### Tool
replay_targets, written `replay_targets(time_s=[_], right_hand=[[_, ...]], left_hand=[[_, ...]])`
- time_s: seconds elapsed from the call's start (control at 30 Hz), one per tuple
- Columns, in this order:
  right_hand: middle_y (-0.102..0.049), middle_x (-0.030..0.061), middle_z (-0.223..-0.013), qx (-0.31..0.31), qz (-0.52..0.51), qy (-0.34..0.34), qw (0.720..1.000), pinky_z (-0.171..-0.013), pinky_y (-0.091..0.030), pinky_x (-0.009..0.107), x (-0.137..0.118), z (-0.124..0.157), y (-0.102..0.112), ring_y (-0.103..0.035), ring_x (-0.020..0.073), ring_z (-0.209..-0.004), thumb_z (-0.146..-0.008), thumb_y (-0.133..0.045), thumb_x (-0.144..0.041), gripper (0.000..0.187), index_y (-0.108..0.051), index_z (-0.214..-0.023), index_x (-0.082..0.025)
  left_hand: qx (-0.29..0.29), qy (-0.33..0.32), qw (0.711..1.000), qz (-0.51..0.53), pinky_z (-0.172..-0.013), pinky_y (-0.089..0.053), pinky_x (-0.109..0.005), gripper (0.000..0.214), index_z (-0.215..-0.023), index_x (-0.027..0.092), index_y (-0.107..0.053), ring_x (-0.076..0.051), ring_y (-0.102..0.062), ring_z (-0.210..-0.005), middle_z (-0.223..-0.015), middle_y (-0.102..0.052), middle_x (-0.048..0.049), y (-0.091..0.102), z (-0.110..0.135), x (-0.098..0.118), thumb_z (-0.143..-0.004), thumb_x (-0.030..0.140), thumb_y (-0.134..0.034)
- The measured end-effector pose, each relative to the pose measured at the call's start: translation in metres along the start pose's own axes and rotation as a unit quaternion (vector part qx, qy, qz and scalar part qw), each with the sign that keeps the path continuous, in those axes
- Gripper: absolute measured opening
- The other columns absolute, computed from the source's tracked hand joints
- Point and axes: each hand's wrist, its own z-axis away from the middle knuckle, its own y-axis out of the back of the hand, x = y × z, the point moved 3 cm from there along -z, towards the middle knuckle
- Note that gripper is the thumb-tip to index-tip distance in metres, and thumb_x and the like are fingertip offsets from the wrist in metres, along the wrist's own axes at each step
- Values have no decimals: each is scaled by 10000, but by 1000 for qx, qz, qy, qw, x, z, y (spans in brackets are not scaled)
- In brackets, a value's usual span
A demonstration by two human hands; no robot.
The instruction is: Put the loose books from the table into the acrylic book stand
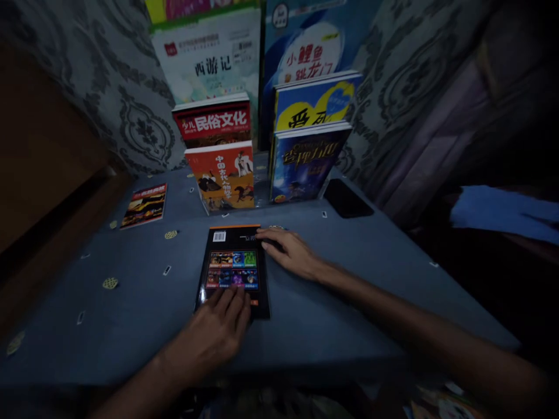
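Note:
A black book (231,241) lies on the table in front of me, with a barcode at its top left and rows of small coloured pictures on the cover. My left hand (225,320) rests on the lower part of this book, its fingers laid flat on the cover. At the book's upper right edge, my right hand (288,250) touches the corner with fingers stretched out. The book's lower left part is hidden under my left hand.
Behind stand upright books in two stacks, an orange one (227,177) front left and a dark blue one (308,166) front right. A thin red booklet (145,205) lies at left, a black phone-like slab (348,198) at right. Blue cloth covers the table (349,302).

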Motion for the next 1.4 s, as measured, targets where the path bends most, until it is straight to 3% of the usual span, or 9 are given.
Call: replay_targets(time_s=[0.17, 0.3, 0.47, 0.57, 0.67, 0.77, 0.9, 1.1, 1.4], right_hand=[[-633, 93, -1342, 7, -5, -21, 1000, -1080, -430, 487, 15, -21, 1, -563, 239, -1268, -946, -472, -232, 357, -621, -1271, -224], [-672, 113, -1255, -3, 24, -31, 999, -1045, -445, 462, 19, -25, -2, -586, 242, -1199, -924, -487, -178, 345, -638, -1234, -178], [-737, 114, -1026, -8, 37, -62, 997, -897, -471, 383, 6, -15, 9, -637, 240, -980, -928, -486, -204, 272, -704, -1070, -126], [-728, 66, -860, -10, -26, -104, 994, -717, -461, 295, 0, -8, 15, -646, 180, -768, -946, -449, -239, 286, -718, -980, -148], [-702, 46, -794, -8, -64, -113, 992, -633, -425, 266, -4, -4, 16, -616, 147, -659, -942, -451, -260, 283, -712, -921, -153], [-678, 27, -704, 0, -83, -118, 990, -609, -412, 264, -4, -2, 15, -602, 145, -621, -938, -455, -265, 278, -706, -897, -152], [-677, 16, -676, 27, -106, -123, 986, -598, -404, 258, -2, -1, 16, -590, 136, -609, -935, -461, -248, 261, -700, -899, -148], [-719, 31, -786, 32, -168, -99, 980, -656, -448, 261, -3, -1, 16, -634, 145, -708, -926, -460, -217, 246, -695, -959, -154], [-679, 14, -694, 6, -196, -81, 977, -647, -433, 263, -2, -2, 15, -599, 128, -652, -949, -448, -264, 306, -652, -744, -164]], left_hand=[[-2, -7, 1000, -10, -923, -518, -406, 396, -1296, 34, -542, -302, -628, -1160, -1244, -662, -214, 2, 0, 2, -918, 71, -431], [8, -2, 1000, 10, -922, -537, -379, 410, -1268, 63, -564, -274, -630, -1166, -1236, -680, -172, 0, 7, -3, -885, 24, -420], [-45, 2, 993, 113, -1092, -437, -443, 522, -1366, 169, -492, -238, -508, -1328, -1403, -579, -119, 8, 44, -40, -856, 66, -452], [-55, 58, 983, 163, -1100, -426, -478, 458, -1342, 186, -508, -236, -555, -1276, -1358, -616, -102, 20, 52, -60, -896, 127, -419], [-53, 133, 975, 168, -922, -556, -403, 315, -1222, 192, -588, -229, -663, -1075, -1207, -687, -98, 22, 29, -59, -956, 237, -427], [-38, 171, 979, 104, -795, -589, -397, 292, -1129, 152, -618, -250, -675, -939, -1058, -704, -112, 12, -12, -41, -952, 350, -496], [-38, 176, 983, 27, -710, -588, -403, 227, -1082, 114, -622, -284, -653, -938, -1063, -680, -154, -2, -46, -23, -952, 262, -509], [-27, 139, 989, -29, -564, -551, -331, 232, -1074, 73, -655, -269, -657, -849, -982, -702, -153, 0, -47, -22, -944, 178, -495], [-63, 130, 989, -27, -535, -566, -315, 269, -1099, 67, -666, -257, -677, -875, -982, -712, -141, 2, -48, -24, -948, 135, -454]])
